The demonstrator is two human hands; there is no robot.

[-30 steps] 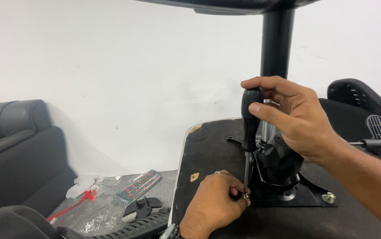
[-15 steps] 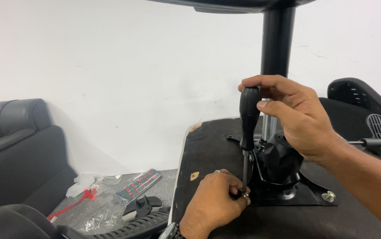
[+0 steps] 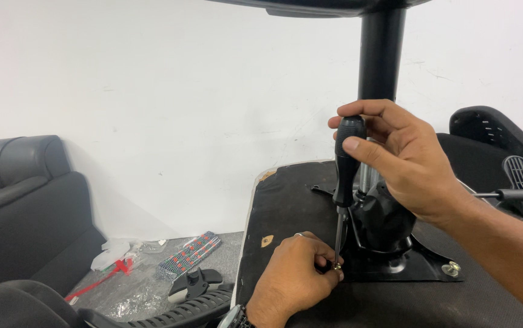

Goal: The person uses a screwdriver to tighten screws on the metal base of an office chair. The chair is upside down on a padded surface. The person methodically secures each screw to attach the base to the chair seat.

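An upturned black chair seat (image 3: 285, 206) lies in front of me with a black metal mounting plate (image 3: 416, 270) and a gas-lift column (image 3: 381, 54) rising from it. My right hand (image 3: 404, 158) grips the black handle of a screwdriver (image 3: 346, 164) held upright, its tip set on a small screw (image 3: 336, 265) at the plate's left corner. My left hand (image 3: 292, 279) pinches that screw and steadies the shaft's tip. Another screw with a washer (image 3: 453, 269) sits in the plate's right corner.
A black sofa (image 3: 24, 200) stands at the left. On the grey floor lie plastic wrapping (image 3: 131, 297), a patterned packet (image 3: 188, 255) and a black chair armrest part (image 3: 194, 284). Another black chair part (image 3: 504, 152) with a lever (image 3: 510, 195) is at the right. A white wall is behind.
The screwdriver handle has turned and tilted slightly in my right hand, with the fingers regripping it. My left hand stays on the screw.
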